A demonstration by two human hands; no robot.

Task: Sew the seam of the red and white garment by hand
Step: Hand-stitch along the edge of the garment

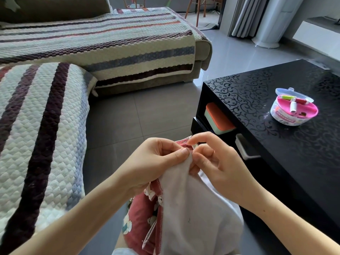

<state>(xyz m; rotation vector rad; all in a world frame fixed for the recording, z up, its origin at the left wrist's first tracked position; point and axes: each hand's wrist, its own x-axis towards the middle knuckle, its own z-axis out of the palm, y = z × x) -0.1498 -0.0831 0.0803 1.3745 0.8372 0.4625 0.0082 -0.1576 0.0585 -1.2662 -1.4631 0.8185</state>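
- The garment (193, 218) hangs in the person's lap, near and low in the scene. Its white side faces up, and the red printed side shows along its left edge.
- The left hand (156, 162) pinches a raised fold of the white cloth between thumb and curled fingers, most likely to keep the seam taut and lifted to where it can be seen.
- The right hand (217, 162) meets it from the right. Its thumb and forefinger nip the edge at the top of the fold, just beyond the left thumb. I cannot tell whether a needle sits in that pinch, as none shows and no thread is visible.
- The two hands touch at the fold, so I judge the stitching to be under way at that spot.
- A round sewing kit (294, 107) stands open on the black table (257, 92) to the right, within reach for more thread.
- A striped sofa (46, 126) fills the left and far side
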